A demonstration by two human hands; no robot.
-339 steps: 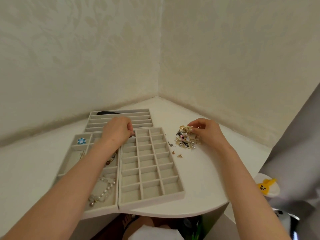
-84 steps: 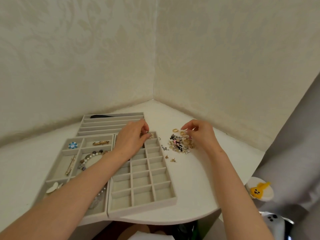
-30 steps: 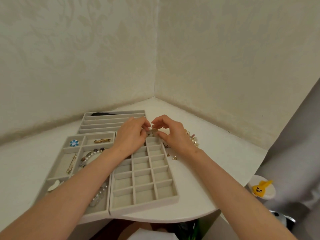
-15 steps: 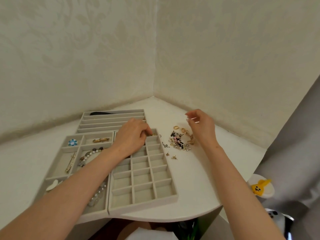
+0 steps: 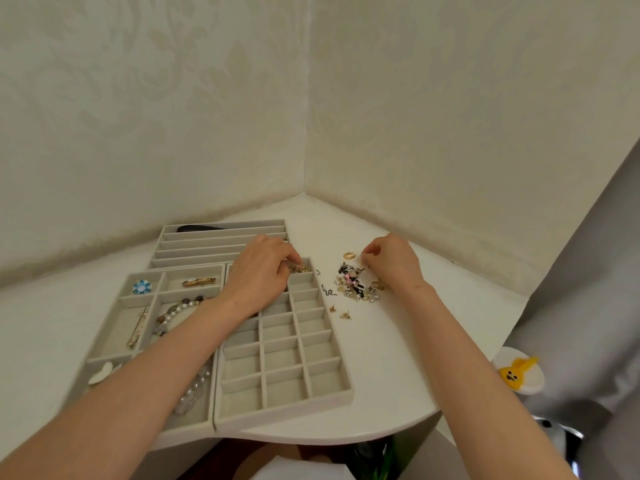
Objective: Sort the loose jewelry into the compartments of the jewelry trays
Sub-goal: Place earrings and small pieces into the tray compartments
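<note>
Now left hand (image 5: pixel 258 275) pinches gold chain (image 5: pixel 303 269) lying crosswise in tray (image 5: pixel 287 407); right hand (image 5: pixel 393 261) pinches small piece (image 5: pixel 361 258).

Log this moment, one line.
left hand: pinching gold jewelry piece in far-right compartment, grey grid tray | right hand: pinching at loose jewelry pile

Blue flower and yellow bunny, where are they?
blue flower brooch (image 5: pixel 141 286), head view, on its pale centre.
yellow bunny (image 5: pixel 512 376), head view, on its face.

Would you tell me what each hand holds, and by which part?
The left hand touches a gold piece in the tray; grip hidden. Right hand: cannot tell.
</note>
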